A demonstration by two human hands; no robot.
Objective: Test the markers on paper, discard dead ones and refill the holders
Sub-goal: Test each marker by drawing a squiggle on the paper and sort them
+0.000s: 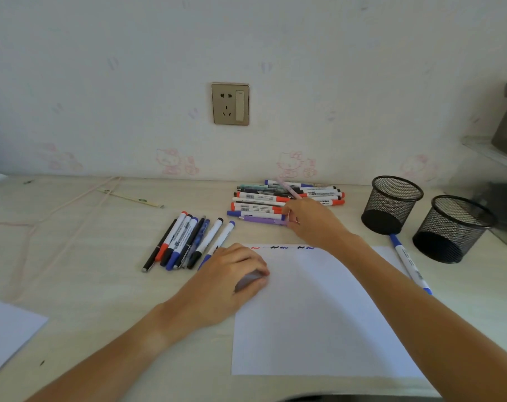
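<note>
A pale wood-grain counter point(101, 256) fills the lower half of the frame, under a wall with a gold socket plate point(230, 103) at upper centre. A white sheet of paper point(319, 314) lies at lower centre, with a row of short red, black and blue squiggles point(284, 247) along its far edge. At right stand two black mesh holders point(391, 204) point(452, 227), near each other, nothing visible in them. A heap of untested markers point(287, 198) lies at centre, just beyond the paper; a second row of markers and pens point(185, 242) lies left of the paper. One blue-capped marker point(410, 264) lies alone between the paper's right edge and the nearer holder. A pink cord point(72, 204) trails across the upper left of the counter, and the corner of another sheet point(8, 329) shows at lower left.

The right hand point(310, 219) reaches into the heap, its grip pinched on a thin pink pen point(288, 188) that tilts up over the others. The left hand point(234, 274) rests on the paper's left edge, fingers curled round a small purple cap point(247, 281)
</note>
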